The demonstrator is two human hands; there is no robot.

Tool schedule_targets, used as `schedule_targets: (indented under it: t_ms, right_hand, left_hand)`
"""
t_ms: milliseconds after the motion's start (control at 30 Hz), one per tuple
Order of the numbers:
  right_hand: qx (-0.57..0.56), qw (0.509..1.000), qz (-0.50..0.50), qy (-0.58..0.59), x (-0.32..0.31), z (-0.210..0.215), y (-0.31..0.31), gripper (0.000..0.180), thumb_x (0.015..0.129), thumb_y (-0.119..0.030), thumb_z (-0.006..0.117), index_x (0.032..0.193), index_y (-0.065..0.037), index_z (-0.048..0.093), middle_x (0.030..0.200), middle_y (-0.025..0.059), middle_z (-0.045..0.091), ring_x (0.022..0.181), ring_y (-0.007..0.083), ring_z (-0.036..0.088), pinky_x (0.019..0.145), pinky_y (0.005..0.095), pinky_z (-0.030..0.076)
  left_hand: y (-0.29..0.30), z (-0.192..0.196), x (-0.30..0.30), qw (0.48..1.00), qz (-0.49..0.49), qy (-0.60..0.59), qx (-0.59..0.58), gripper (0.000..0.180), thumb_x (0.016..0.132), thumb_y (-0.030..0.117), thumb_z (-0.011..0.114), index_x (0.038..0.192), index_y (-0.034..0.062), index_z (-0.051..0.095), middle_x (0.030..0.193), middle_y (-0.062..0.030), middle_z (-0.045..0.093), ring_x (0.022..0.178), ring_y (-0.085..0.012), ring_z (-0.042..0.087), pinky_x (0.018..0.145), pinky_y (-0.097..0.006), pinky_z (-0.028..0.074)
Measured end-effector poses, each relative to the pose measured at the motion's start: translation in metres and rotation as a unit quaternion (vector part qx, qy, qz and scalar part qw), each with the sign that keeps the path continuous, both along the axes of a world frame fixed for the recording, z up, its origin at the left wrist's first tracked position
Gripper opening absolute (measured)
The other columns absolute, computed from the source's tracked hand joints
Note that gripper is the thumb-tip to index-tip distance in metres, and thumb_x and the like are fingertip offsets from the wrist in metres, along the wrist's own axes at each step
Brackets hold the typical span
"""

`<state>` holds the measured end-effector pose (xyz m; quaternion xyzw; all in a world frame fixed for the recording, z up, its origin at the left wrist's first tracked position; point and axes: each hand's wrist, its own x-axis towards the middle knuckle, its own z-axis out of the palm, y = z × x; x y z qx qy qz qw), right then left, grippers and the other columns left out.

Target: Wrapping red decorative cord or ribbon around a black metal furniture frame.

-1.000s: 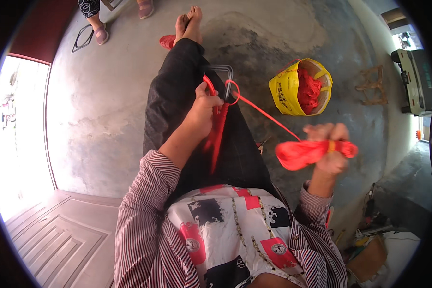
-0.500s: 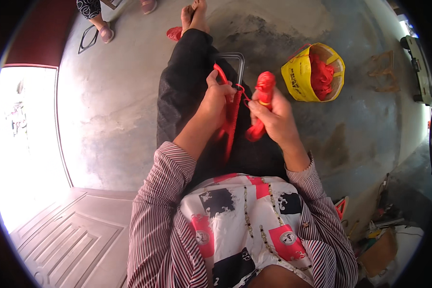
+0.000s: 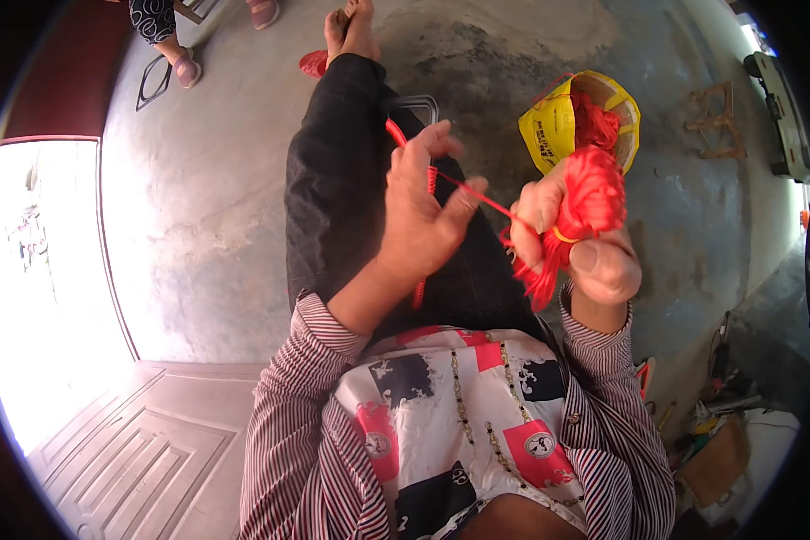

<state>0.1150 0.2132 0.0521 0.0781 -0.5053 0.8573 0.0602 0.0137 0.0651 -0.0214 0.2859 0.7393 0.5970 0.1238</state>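
Observation:
My right hand [image 3: 607, 270] is closed around a bundle of red cord [image 3: 592, 193], tied at its middle with a thin yellow band. A taut strand of cord [image 3: 486, 200] runs from the bundle leftward to a grey metal frame [image 3: 414, 103] lying over my legs. Red cord is coiled tightly along one side of that frame, seen above and below my left wrist. Over the frame is my left hand [image 3: 418, 211], its thumb and fingers apart and its fingertips slightly blurred. A red end [image 3: 396, 132] sticks out beside its fingers. The palm side is hidden.
A yellow bag [image 3: 549, 133] holding more red cord stands on the concrete floor to the right. Another person's foot [image 3: 187, 70] is at the far left. A wooden frame [image 3: 718, 121] lies near the right wall, with clutter [image 3: 715, 459] at the lower right.
My right hand has moved right and nearer with the cord bundle, drawing the strand out straight. My left hand has loosened from the red-wrapped piece and its fingers have spread.

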Motion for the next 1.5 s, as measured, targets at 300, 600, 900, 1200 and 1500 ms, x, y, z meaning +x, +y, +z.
schedule_targets:
  t_ms: [300,600,900,1200,1500]
  right_hand:
    - [0.634,0.755,-0.162,-0.045,-0.074,-0.127,0.008,0.028,0.075,-0.004,0.068,0.103,-0.002,0.064,0.09,0.0133,0.061,0.079,0.0302,0.062,0.069,0.0388,0.049]
    - [0.491,0.821,-0.28,0.081,-0.053,-0.081,-0.023,0.039,0.072,-0.003,0.076,0.109,-0.001,0.062,0.119,0.0128,0.058,0.106,0.0311,0.061,0.088,0.0367,0.052]
    - [-0.089,0.981,-0.162,0.061,0.027,-0.036,0.03,0.031,0.102,-0.037,0.045,0.089,-0.009,0.048,0.061,-0.001,0.043,0.052,0.0139,0.046,0.072,0.0377,0.045]
    - [-0.094,0.974,-0.173,-0.112,0.157,-0.045,0.079,0.026,0.101,-0.029,0.049,0.092,-0.005,0.049,0.056,-0.0021,0.04,0.039,0.008,0.032,0.044,0.0265,0.029]
    - [-0.175,0.947,-0.097,-0.25,0.077,-0.115,0.02,0.04,0.094,-0.034,0.06,0.113,0.002,0.061,0.094,0.008,0.064,0.071,0.0134,0.061,0.058,0.0283,0.051]
  left_hand:
    - [0.005,-0.043,-0.055,0.954,0.094,-0.284,0.032,0.019,0.101,0.013,0.048,0.106,-0.001,0.06,0.079,-0.0035,0.061,0.063,-0.0088,0.051,0.061,-0.023,0.043]
    - [-0.003,0.012,-0.031,0.994,0.099,-0.045,0.008,0.015,0.094,0.01,0.05,0.085,0.0013,0.059,0.076,-0.0069,0.06,0.065,-0.0155,0.056,0.058,-0.027,0.045]
    - [-0.002,-0.002,-0.05,0.949,0.043,-0.311,-0.041,0.022,0.093,0.023,0.053,0.087,0.0036,0.061,0.079,-0.0019,0.057,0.059,-0.0052,0.044,0.046,-0.02,0.026]
    - [-0.006,-0.024,-0.055,0.88,-0.007,-0.473,-0.041,0.018,0.088,0.017,0.05,0.1,0.0049,0.055,0.073,-0.0129,0.062,0.041,-0.0085,0.034,0.041,-0.023,0.027]
    - [-0.013,0.002,0.037,0.982,-0.12,0.141,-0.046,0.036,0.078,0.021,0.074,0.103,-0.0023,0.062,0.111,-0.0172,0.06,0.104,-0.0377,0.056,0.09,-0.042,0.048]
